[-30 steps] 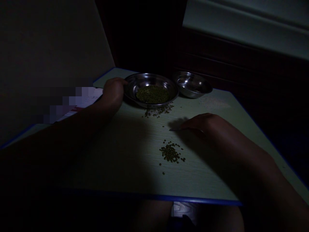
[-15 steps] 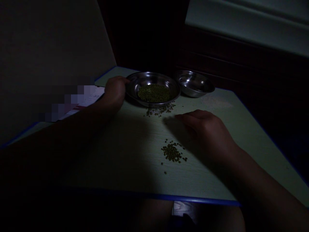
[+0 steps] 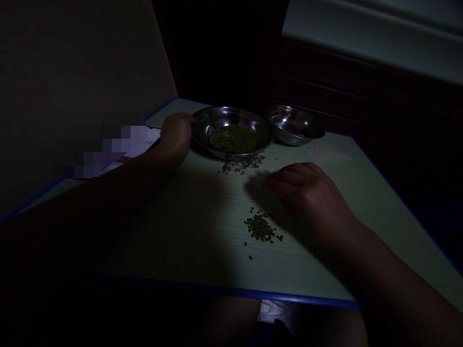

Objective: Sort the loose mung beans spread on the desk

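In dim light my left hand (image 3: 176, 137) grips the left rim of a steel dish (image 3: 213, 120) that holds a heap of green beans (image 3: 234, 138). My right hand (image 3: 307, 193) rests palm down on the pale green table (image 3: 188, 226), fingers stretched toward the left, between two loose patches of beans. One patch (image 3: 243, 164) lies just in front of the dish, the other small pile (image 3: 262, 228) lies near the hand's near side.
A second, empty steel bowl (image 3: 294, 125) stands right of the dish at the table's back. A paper or booklet (image 3: 126, 149) lies at the left. The table has a blue edge (image 3: 253, 295); dark surroundings beyond.
My right hand has slid left and slightly away from me toward the scattered beans by the dish. My left hand stays on the rim.
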`<state>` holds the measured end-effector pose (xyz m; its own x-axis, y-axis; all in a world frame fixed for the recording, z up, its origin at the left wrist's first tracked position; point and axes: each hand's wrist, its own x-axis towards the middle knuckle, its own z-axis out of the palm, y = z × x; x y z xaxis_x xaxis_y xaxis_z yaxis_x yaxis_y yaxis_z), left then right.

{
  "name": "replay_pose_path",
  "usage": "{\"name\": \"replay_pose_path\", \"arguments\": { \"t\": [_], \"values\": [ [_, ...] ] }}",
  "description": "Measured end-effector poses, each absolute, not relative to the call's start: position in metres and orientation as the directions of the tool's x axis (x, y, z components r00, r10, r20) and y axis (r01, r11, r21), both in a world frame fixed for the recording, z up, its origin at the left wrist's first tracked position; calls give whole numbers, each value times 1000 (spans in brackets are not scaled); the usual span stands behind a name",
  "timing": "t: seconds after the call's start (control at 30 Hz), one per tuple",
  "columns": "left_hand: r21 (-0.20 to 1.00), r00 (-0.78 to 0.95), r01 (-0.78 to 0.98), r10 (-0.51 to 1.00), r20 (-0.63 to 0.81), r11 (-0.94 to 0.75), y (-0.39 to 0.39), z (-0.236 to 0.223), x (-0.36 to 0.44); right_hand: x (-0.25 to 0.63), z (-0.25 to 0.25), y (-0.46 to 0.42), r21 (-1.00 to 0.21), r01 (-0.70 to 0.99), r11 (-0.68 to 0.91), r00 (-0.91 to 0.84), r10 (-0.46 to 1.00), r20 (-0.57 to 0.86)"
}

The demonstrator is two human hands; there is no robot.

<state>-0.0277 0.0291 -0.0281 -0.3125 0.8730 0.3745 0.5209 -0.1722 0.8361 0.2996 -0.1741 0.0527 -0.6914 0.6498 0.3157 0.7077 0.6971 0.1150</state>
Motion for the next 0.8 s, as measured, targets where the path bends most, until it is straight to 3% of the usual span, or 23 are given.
{"name": "replay_pose_path", "arguments": {
  "t": [0.13, 0.43, 0.67, 0.8],
  "values": [
    [890, -355, 444, 891, 284, -106, 18, -18, -21, 300, 59, -177, 50, 735, 676, -663, 700, 266],
    [915, -386, 398, 894, 226, -60, 11, -9, -12, 310, 67, -175, -9, 753, 659, -642, 737, 210],
    [891, -363, 444, 891, 274, -93, 7, -7, -11, 327, 75, -176, -88, 721, 687, -654, 717, 242],
    [882, -367, 465, 889, 273, -79, 8, -7, -14, 335, 78, -178, -150, 800, 581, -533, 803, 266]
  ]
}}
